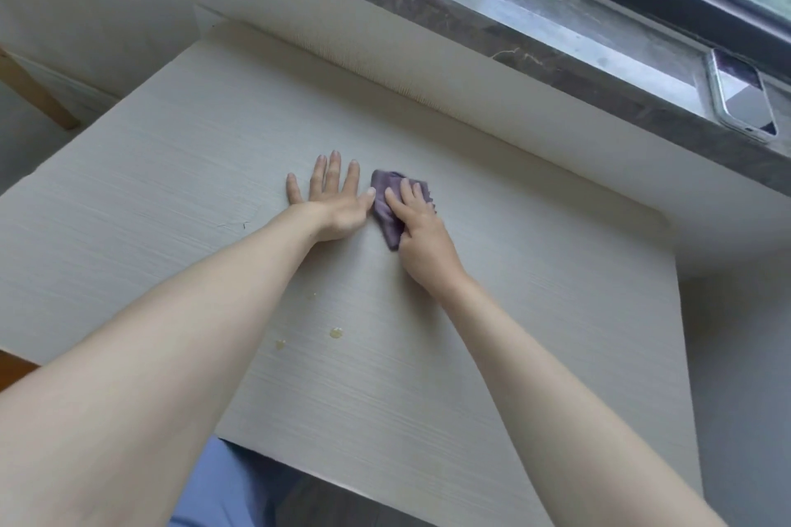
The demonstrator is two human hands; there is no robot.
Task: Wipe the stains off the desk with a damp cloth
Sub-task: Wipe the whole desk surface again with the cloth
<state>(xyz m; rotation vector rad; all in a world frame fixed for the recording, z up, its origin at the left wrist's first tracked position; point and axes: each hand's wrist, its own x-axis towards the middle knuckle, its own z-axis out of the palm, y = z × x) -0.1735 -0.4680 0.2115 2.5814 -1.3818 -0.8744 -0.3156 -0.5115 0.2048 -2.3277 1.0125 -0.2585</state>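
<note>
The right hand (421, 233) was laid over the purple cloth (383, 186), its fingers fairly straight and pressing the cloth down onto the worktop (171, 167) rather than curled round it. The left hand (334, 205) was set flat just beside it, fingers spread wide and holding nothing, the thumb tip almost touching the cloth's edge. The cloth was bunched under the right palm near the middle of the worktop. Nearer the person, well apart from the cloth, yellowish stains (337, 332) were seen unwiped: one blob, a second one (280, 344) to its left, and a faint speck (314, 294) further up. No marks could be made out around the cloth itself. The task was judged part done at most, with the nearer stains left to be wiped. A phone (742, 98) was lying on the window sill (471, 26) beyond
</note>
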